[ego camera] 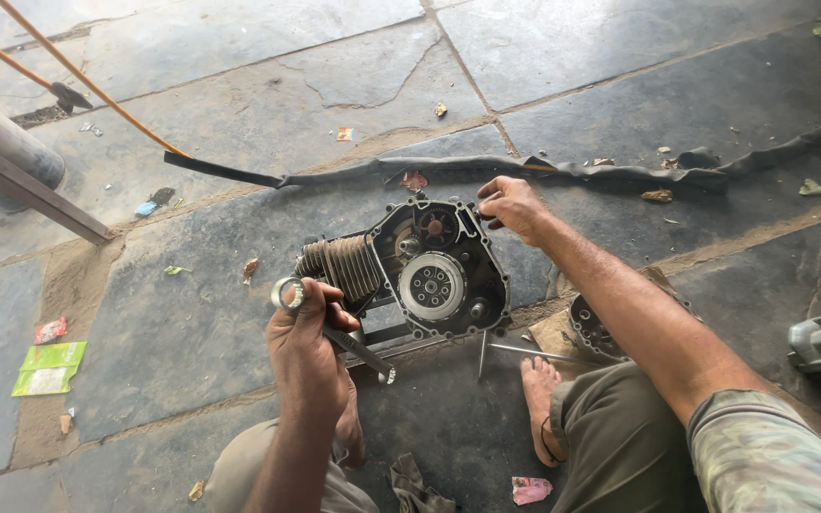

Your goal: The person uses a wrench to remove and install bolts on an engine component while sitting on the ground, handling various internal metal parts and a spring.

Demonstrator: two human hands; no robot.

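Stone floor [239, 313] carries a motorcycle engine [420, 271] lying on its side, clutch facing up, right between the person's knees. Right hand [513, 206] rests on the engine's far top edge, fingers curled around something small I can't make out. Left hand [308, 353] has its fingers wrapped tight around a ring spanner [334, 328] just beside the finned cylinder.

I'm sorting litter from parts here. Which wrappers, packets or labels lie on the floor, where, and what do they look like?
Green packet: far left on the stone floor, flat, rectangular, light green.
Red wrapper: just above the green one, small, crumpled.
Pink wrapper: bottom edge, below the bare foot, crumpled.
Orange scrap: top centre, tiny, square.
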